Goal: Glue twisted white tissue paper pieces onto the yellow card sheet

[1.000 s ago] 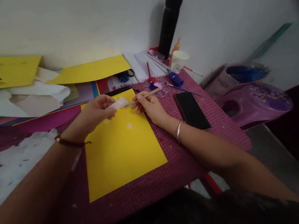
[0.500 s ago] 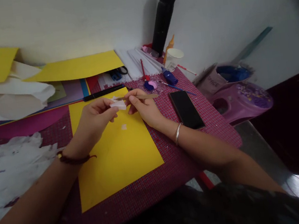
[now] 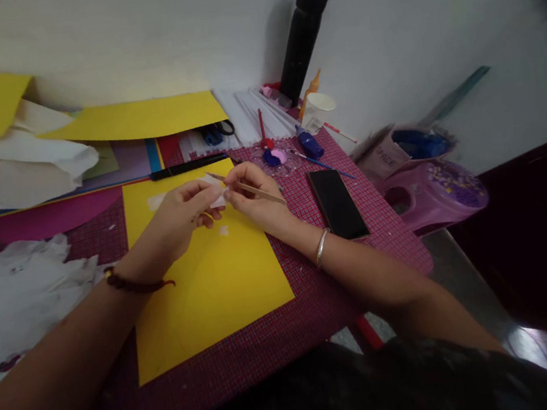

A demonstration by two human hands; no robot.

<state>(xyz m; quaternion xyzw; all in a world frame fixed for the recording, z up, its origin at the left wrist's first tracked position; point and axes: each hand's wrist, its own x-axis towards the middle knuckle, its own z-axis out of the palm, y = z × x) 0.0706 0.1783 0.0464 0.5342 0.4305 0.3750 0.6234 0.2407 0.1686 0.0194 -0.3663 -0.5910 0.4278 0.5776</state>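
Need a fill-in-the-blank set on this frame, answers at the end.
1. The left hand and right hand are over a sheet coloured ____.
2. The thin stick is in the ____ hand.
3. The cord bracelet circles the ____ wrist.
4. The phone lies to the ____ of the sheet.
Missing: yellow; right; left; right.

Near part of the sheet (image 3: 213,300) lies open between my forearms (image 3: 375,269); access low, from my side. Over its far part my left hand (image 3: 179,221) and right hand (image 3: 259,200) sit close together, slip (image 3: 217,201) and stick (image 3: 267,195) crowding the gap. Pen (image 3: 188,167) bars the far edge. Far right congested: palette (image 3: 275,158), blue bottle (image 3: 309,143), cup (image 3: 318,112), wall (image 3: 407,33) behind. Phone (image 3: 338,204) right of my right hand lies flat, passable from above. Paper heap (image 3: 22,285) occupies the left, beside the forearm.
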